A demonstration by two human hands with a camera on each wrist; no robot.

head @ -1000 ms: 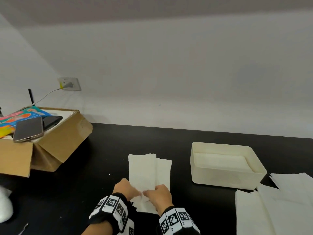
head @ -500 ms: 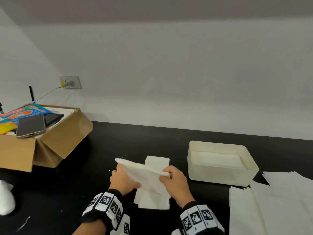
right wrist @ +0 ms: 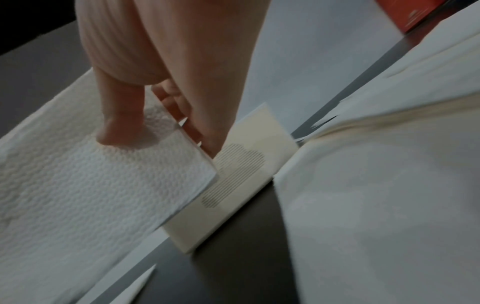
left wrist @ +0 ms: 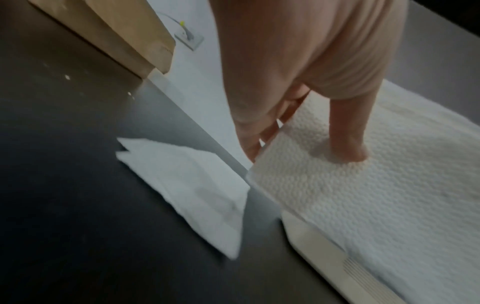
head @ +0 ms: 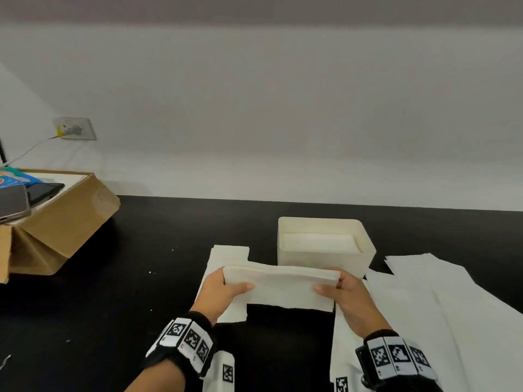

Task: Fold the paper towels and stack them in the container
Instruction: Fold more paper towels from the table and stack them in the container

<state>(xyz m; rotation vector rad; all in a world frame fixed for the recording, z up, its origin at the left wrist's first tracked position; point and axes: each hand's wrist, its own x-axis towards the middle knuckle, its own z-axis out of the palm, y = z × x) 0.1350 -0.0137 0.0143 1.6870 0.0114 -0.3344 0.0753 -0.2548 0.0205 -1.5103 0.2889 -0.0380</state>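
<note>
Hands hold a folded paper towel point(head: 280, 284) stretched level above a black tabletop point(head: 113, 321), just on the near side of a cream container point(head: 365, 258). The left hand point(head: 223, 290) pinches the towel's left end, thumb pressed on top and fingers tucked beneath; the right hand point(head: 345, 290) clamps the right end the same way, as both wrist views confirm. The towel's embossed surface shows clearly under each thumb. Inside the container, white folded towels point(head: 317, 241) already lie flat, filling its floor. A second folded towel point(head: 226, 256) rests on the tabletop below and to the left of the held one, partly covered by it. To the right, near the container, several unfolded sheets point(head: 452, 306) lie spread and overlapping, reaching to the near edge of the scene. At far left stands an open cardboard box point(head: 68, 222) with a phone point(head: 12, 203) and a colourful packet on top. A wall socket point(head: 74, 128) with a plugged-in cable sits on the white wall behind it. Black bands printed with square markers wrap both wrists.
</note>
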